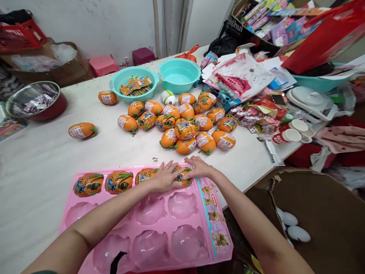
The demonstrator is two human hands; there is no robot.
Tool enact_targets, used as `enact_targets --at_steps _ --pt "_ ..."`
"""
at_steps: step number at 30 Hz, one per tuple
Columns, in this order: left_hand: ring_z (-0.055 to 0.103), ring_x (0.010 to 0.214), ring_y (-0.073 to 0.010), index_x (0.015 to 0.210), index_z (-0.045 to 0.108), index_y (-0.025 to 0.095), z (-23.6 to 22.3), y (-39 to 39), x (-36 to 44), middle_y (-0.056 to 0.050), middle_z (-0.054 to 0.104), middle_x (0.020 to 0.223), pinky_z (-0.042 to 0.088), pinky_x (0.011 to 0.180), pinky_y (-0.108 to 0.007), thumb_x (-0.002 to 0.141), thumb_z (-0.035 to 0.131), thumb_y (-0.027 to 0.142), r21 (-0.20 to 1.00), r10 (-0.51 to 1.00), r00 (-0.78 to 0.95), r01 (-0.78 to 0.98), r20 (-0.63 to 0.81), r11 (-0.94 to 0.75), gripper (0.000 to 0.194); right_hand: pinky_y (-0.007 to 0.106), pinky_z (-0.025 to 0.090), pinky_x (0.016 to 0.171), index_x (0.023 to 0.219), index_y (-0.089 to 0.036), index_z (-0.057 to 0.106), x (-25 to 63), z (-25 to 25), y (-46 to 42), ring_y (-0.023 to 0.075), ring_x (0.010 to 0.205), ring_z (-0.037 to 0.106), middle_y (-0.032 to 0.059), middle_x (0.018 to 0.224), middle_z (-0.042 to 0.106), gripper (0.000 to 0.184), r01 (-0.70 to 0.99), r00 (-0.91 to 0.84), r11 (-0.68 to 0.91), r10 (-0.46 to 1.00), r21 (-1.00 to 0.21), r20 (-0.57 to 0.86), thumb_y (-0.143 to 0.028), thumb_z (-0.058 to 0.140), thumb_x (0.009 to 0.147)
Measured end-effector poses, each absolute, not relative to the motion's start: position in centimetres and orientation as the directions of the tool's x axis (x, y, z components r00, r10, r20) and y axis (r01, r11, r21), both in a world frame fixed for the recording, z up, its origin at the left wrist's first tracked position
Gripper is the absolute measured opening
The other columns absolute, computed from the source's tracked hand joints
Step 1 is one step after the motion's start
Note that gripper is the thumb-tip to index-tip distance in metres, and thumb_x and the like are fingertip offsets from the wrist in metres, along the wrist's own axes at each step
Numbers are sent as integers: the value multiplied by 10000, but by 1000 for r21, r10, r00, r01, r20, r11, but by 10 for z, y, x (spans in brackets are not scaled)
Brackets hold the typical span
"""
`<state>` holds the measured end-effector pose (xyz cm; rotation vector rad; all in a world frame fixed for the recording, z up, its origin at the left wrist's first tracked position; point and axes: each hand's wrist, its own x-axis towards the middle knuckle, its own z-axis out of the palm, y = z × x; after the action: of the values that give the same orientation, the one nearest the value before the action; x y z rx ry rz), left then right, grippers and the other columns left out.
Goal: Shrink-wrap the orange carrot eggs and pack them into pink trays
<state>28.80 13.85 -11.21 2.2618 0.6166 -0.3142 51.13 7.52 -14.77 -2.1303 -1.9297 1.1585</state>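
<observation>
A pink plastic tray (129, 207) with moulded hollows lies in front of me, its top row filled with orange toy eggs. Three of them, the far-left egg (88, 185), its neighbour (119, 182) and a partly covered egg (146, 175), sit in their hollows. At the right end of that row, both hands are on another orange egg (182, 177). My left hand (166, 178) lies over its left side with fingers stretched and apart. My right hand (199, 168) curls its fingers around the right end. Lower hollows are bare where visible; my left forearm covers some.
Several loose orange eggs (185, 129) and a white-green egg (168, 97) lie beyond the tray. Behind them stand a turquoise basin (115, 85) with packets and another basin (179, 78). Paper cups (286, 136) stand right; a cardboard box (322, 213) with white eggs is below.
</observation>
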Motion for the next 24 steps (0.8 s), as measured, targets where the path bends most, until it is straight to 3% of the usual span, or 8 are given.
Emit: enact_targets --at_steps 2,5,7,9,13,17,20,24 --pt "389 1410 -396 1417 478 231 -110 158 289 -191 471 1498 297 1122 -561 789 666 588 584 349 785 616 -512 -529 746 454 454 972 1303 -166 595 508 -142 85 369 1175 561 170 1243 627 1067 850 -81 -235 825 -471 -559 -705 839 416" --pt "667 1034 -392 1128 650 175 -110 174 291 -173 722 1085 486 905 -457 573 802 638 516 373 708 699 -600 -495 739 385 502 797 1172 -200 634 501 -131 88 321 948 658 110 1046 704 933 871 -98 -231 783 -433 -615 -679 853 403" --pt "687 933 -367 1008 660 202 -109 171 293 -123 740 942 490 855 -431 534 854 572 499 395 706 701 -588 -510 632 363 486 722 1116 -206 627 493 -123 83 324 887 672 105 979 719 835 899 -99 -181 804 -400 -586 -647 862 446" --pt "665 990 -380 1023 641 225 -106 160 292 -118 733 967 451 903 -459 564 880 468 501 437 727 684 -529 -531 572 357 471 706 1118 -205 603 485 -116 77 346 919 673 123 992 722 783 929 -70 -139 843 -343 -533 -590 879 495" --pt "630 1057 -393 1058 645 203 -96 151 284 -144 724 1014 380 981 -512 664 860 386 544 507 762 645 -403 -537 484 398 467 806 1085 -210 600 474 -104 72 350 993 655 137 1051 714 586 959 -36 -91 900 -268 -435 -467 863 630" --pt "559 1198 -311 1324 544 198 -80 178 236 -136 652 1263 369 1051 -444 788 778 380 604 648 723 634 -240 -484 613 567 303 1080 1253 -198 568 458 -97 58 388 1246 514 171 1323 603 611 935 19 -56 994 -350 -108 -365 819 722" --pt "505 1245 -233 1412 437 189 -63 197 152 -96 561 1382 347 1099 -389 910 629 360 622 838 534 694 -108 -362 564 542 311 1108 1300 -214 560 424 -103 24 348 1286 485 149 1360 581 487 864 131 -49 983 -500 131 -419 660 870" --pt "514 1163 -315 1170 597 196 -56 159 35 -101 623 1168 316 1084 -544 977 437 444 623 985 155 779 -76 -74 353 516 406 1049 1160 -247 653 346 -125 -24 321 1188 564 108 1212 673 310 744 40 23 996 -667 78 -414 610 903"
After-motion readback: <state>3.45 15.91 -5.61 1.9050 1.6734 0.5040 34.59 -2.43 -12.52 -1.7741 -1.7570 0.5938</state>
